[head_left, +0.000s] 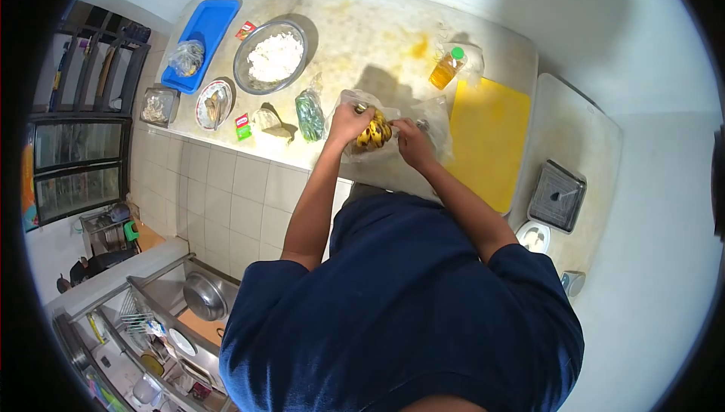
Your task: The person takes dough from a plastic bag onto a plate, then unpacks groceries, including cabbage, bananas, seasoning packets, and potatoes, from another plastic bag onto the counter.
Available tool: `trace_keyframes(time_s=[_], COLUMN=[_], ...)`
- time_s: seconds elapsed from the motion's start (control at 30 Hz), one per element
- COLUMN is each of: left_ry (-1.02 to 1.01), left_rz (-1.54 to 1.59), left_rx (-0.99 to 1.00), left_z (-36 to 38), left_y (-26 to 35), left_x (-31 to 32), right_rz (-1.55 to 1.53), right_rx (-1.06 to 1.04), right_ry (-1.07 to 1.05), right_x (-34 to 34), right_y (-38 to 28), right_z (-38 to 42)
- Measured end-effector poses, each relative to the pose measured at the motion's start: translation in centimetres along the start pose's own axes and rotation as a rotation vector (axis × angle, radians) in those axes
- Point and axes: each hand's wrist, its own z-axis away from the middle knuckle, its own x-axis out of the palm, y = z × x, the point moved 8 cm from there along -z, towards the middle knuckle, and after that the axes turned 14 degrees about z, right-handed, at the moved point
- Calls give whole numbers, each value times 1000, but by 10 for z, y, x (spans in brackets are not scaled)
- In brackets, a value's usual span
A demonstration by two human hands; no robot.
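A bunch of spotted yellow bananas (374, 134) is between my hands over the counter. My left hand (350, 123) is closed at the top of the bunch, holding it by the stem end. Fingers of my right hand (413, 142) are bent together at the bunch's right side; what they pinch, if anything, is too small to make out. Clear plastic bags (438, 126) lie crumpled around and beneath the bananas. Just left of them is a bag of green vegetables (310, 115).
A metal bowl of white pieces (273, 58), a plate (215, 104) and a blue tray (204, 43) stand on the left. To the right are an oil bottle (447, 67) and a yellow board (489, 144). A black tray (557, 195) lies farther right.
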Motion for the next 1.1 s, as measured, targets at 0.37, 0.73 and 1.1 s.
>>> trace_keyframes(time_s=[0.37,0.73,1.1], left_ry=[-432,-276,21], left_rz=[220,276,-119], left_rx=[200,439,452], left_z=[39,56,-34], left_y=[42,171,113], left_x=[22,-46,-89], right_rz=[-182,-305,-56], right_rx=[126,357,300], right_ry=[-78,-30,17], right_x=[25,7,-2], right_y=[40,25,16], right_z=[-33,-47,-54])
